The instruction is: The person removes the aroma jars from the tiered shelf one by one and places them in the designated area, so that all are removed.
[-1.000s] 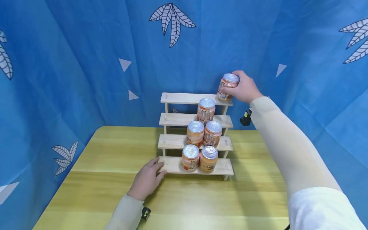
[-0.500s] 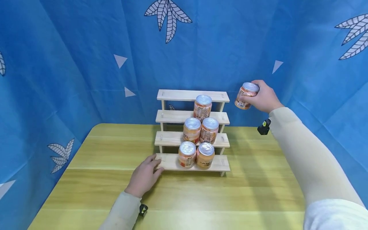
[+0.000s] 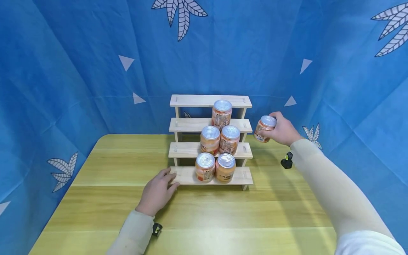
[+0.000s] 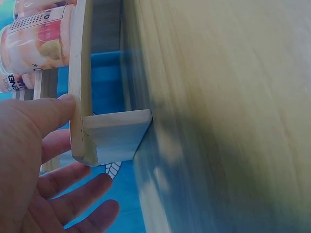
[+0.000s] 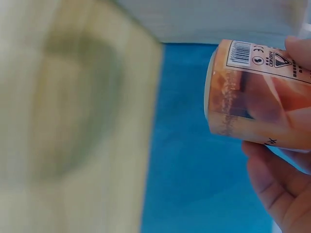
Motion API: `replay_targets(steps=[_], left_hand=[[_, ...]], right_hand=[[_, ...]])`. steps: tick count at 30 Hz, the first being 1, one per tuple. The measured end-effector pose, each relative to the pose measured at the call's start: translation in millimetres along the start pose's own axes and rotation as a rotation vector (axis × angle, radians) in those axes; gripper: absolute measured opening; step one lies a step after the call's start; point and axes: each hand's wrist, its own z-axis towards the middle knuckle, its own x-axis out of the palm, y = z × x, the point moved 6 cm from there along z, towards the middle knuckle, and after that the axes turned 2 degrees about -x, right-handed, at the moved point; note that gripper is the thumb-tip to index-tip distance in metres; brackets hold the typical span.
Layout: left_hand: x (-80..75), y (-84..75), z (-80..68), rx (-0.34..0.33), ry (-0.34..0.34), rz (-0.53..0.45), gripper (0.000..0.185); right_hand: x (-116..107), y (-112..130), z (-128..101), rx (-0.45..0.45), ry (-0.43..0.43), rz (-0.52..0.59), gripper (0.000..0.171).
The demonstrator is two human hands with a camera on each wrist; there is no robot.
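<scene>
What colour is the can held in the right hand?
The can is orange with a silver lid, its label clearest in the right wrist view.

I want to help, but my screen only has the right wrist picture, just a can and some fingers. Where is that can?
Observer: The right hand holds the can in the air, right of the wooden stepped rack, level with its second-highest step.
Operator: Are there more cans?
Observer: Five on the rack: two on the bottom step, two on the next, one above. The top step is bare.
Operator: What about the other hand?
Observer: The left hand rests on the table, fingers touching the left end of the bottom step.
</scene>
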Motion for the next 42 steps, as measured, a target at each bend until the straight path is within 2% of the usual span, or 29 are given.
replay_targets(steps=[8,16,20,28,33,37,42], left_hand=[[0.0,1.4,0.1,-0.014,-0.002,-0.003,0.044],[2.0,1.9,-0.6,-0.017,-0.005,-0.008,0.043],[2.1,1.8,-0.1,-0.017,-0.004,-0.009,0.043],[1.6,0.7,1.4,-0.006,-0.01,-0.007,0.042],[1.5,1.5,1.4,-0.019,0.004,-0.002,0.043],[0.9,2.1,1.3,-0.029,0.007,-0.002,0.043],[1.7,3.1,1.4,-0.034,0.015,0.002,0.043]], right_hand=[[50.8,-18.6,-10.5,-0.023,0.09,0.001,0.082],[74.2,-25.5,-13.8,-0.035,0.12,0.015,0.072],[78.1,-26.6,-13.5,-0.036,0.119,-0.011,0.069],[82.4,-31.3,-11.4,-0.021,0.122,0.012,0.068],[83.4,-28.0,-11.5,-0.062,0.146,0.004,0.07],[78.0,-23.1,-12.5,-0.09,0.166,-0.053,0.074],[65.7,-18.9,-14.5,-0.053,0.198,-0.094,0.086]])
